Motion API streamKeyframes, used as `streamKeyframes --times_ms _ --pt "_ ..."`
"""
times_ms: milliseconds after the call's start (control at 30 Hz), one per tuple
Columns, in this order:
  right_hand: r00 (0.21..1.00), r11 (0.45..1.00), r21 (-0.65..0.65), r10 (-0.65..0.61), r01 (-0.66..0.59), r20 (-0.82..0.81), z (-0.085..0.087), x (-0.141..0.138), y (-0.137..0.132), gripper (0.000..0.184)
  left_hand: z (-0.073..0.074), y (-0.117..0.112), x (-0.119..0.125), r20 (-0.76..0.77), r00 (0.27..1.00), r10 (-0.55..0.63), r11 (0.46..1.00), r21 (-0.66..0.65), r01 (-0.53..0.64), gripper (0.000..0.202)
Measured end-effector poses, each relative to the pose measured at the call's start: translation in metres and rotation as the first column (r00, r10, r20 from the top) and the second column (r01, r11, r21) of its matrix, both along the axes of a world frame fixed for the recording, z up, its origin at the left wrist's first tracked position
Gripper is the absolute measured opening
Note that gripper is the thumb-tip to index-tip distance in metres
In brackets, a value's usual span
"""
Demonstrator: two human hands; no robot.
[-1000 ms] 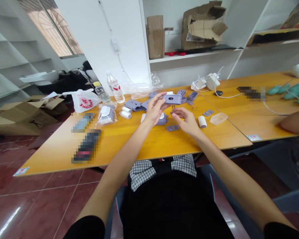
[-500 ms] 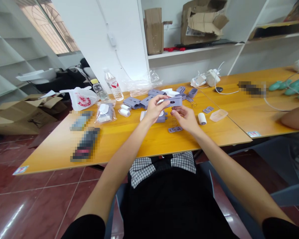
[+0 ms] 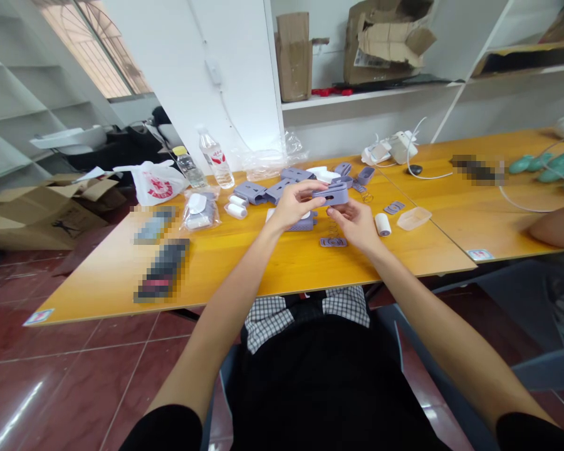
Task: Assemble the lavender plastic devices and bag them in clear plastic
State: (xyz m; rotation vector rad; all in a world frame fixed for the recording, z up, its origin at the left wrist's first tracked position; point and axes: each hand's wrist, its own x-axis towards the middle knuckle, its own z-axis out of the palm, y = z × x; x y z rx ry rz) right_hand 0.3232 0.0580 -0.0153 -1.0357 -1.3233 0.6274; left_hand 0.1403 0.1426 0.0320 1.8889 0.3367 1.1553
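Note:
My left hand [image 3: 292,205] is closed round a lilac plastic housing [image 3: 333,195] with a hole in its side, held just above the orange table [image 3: 272,263]. My right hand [image 3: 356,224] is right under the housing, fingertips pinched and touching its lower edge; what they pinch is too small to make out. Beneath the hands lie another lilac part [image 3: 302,223] and a small flat lilac piece [image 3: 333,242]. More lilac parts [image 3: 263,191] and metal springs [image 3: 364,193] lie behind them.
White rollers [image 3: 382,223], a clear plastic tray [image 3: 414,218], a bagged part [image 3: 198,213], two water bottles [image 3: 215,159], a plastic bag [image 3: 153,185] and white chargers with cables [image 3: 395,150] are on the table. Another person's arm [image 3: 557,228] rests at the right. Cardboard boxes [image 3: 42,213] sit on the floor at left.
My right hand rose from near the table up to the underside of the housing. My left hand tilted the housing and lowered it slightly toward me.

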Motion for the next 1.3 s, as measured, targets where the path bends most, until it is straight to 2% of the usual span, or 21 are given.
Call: streamKeyframes --times_ms 167,300,433,600,767,1033,1167,1300 --pt "1.000 1.000 -0.001 -0.021 0.021 0.018 0.002 -0.001 -0.003 0.028 0.005 -0.001 -0.006 -0.061 0.997 0.036 0.990 0.139 -0.027 0.030" --pt "0.996 0.998 -0.037 0.054 -0.057 -0.070 0.001 -0.002 -0.002 0.034 0.007 -0.002 -0.008 -0.097 0.994 0.043 0.988 0.150 -0.028 0.026" --pt "0.972 0.995 -0.056 0.063 -0.077 -0.228 -0.001 0.000 0.001 0.052 0.007 -0.002 -0.009 -0.124 0.991 0.042 0.988 0.151 -0.023 0.024" --pt "0.968 0.996 -0.052 0.059 -0.074 -0.244 0.000 0.001 0.001 0.057 0.002 -0.002 -0.006 -0.138 0.990 0.043 0.986 0.163 -0.020 0.024" --pt "0.966 0.997 -0.039 0.049 -0.060 -0.253 0.002 0.003 0.001 0.054 -0.004 -0.003 0.002 -0.125 0.992 0.030 0.991 0.136 -0.013 0.025" --pt "0.960 0.994 -0.052 0.077 -0.094 -0.268 0.003 -0.001 0.001 0.051 0.009 -0.009 -0.007 -0.179 0.984 0.014 0.995 0.102 0.005 0.022" --pt "0.943 0.993 -0.044 0.094 -0.114 -0.319 0.004 -0.003 0.000 0.052 0.008 -0.009 -0.006 -0.165 0.986 0.017 0.998 0.068 -0.006 0.023" --pt "0.943 0.993 -0.060 0.080 -0.105 -0.324 0.003 -0.004 0.001 0.053 0.003 -0.007 -0.001 -0.117 0.993 0.028 0.997 -0.063 -0.036 0.035"
